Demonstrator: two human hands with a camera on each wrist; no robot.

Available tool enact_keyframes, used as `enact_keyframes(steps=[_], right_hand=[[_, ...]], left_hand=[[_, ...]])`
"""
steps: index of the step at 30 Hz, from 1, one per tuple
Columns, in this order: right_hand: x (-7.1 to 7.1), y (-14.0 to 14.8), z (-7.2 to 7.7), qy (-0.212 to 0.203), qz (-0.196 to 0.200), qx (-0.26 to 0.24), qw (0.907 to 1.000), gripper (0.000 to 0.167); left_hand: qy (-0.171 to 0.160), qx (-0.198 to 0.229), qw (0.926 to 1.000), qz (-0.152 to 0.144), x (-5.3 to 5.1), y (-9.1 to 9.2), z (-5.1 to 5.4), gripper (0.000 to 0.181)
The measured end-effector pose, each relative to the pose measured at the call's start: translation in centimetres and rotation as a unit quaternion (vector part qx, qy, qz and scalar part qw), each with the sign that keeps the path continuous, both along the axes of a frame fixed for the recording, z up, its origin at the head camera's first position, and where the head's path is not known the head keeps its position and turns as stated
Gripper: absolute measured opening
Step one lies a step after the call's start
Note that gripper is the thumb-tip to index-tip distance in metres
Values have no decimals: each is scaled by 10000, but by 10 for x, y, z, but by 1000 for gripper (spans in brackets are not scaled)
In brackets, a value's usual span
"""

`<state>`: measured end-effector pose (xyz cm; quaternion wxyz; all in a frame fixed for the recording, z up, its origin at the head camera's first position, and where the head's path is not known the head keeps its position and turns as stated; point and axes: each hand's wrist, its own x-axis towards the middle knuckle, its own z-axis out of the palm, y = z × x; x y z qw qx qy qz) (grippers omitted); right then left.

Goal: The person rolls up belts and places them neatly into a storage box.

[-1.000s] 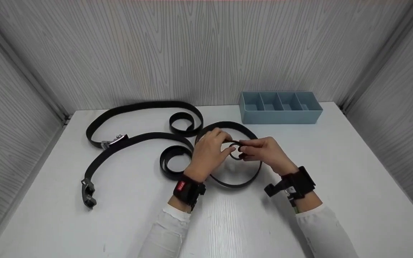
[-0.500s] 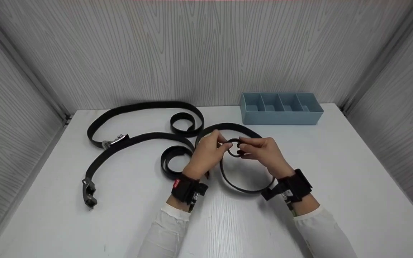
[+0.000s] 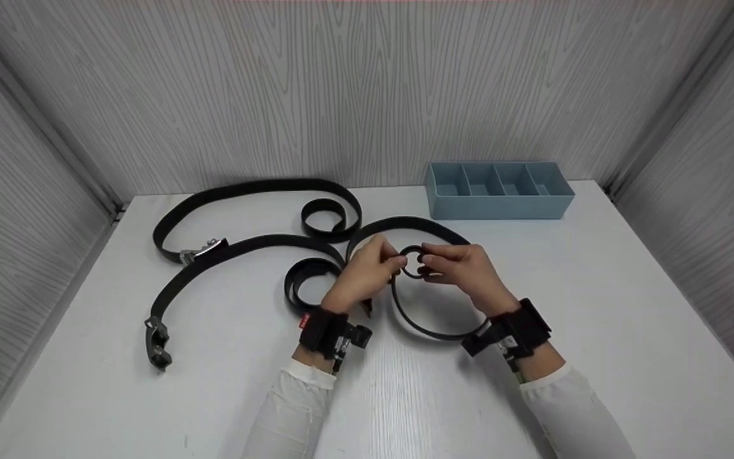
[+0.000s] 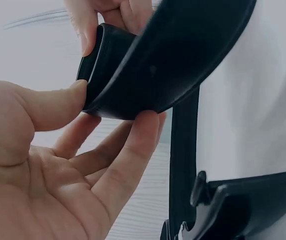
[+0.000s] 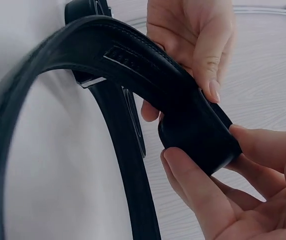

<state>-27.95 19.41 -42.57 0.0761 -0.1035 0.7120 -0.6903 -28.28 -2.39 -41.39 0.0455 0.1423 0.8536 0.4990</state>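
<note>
A black belt (image 3: 405,223) lies in a wide loop, with one end wound into a small coil (image 4: 113,75) between the two hands. At the coil's left side my left hand (image 3: 364,277) pinches it; in the left wrist view the thumb rests on its edge and the fingers lie beneath. From the right, my right hand (image 3: 469,274) grips the same coil, thumb and fingers at its two edges, as the right wrist view shows. The strap runs on from the coil past the left hand. Part of the loop is hidden behind the hands.
Left of the hands lie a second black belt (image 3: 268,241) and a third belt (image 3: 265,186) behind it, each coiled at one end, with metal buckles at the other. A blue box (image 3: 501,207) with several compartments stands at the back right. Grey wood-grain walls surround the white table.
The left hand has drawn back from over the strap to the coil's left edge. The belt's loop has swung to the right and toward the front. The right hand has shifted slightly left.
</note>
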Motion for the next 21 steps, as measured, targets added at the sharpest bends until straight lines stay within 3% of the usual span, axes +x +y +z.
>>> enact_keyframes(steps=[9,16,21], right_hand=[[-2,5,5,-42,282,520,9982,34],[1,8,7,313,596,1339,9887,34],[1,8,7,379,757,1500,9851,29]], left_hand=[[263,89,9996,-12,0,0,4,12],[276,-311,9980,-467,4,0,4,11],[233,-455,9966,-653,4,-1,3,11]])
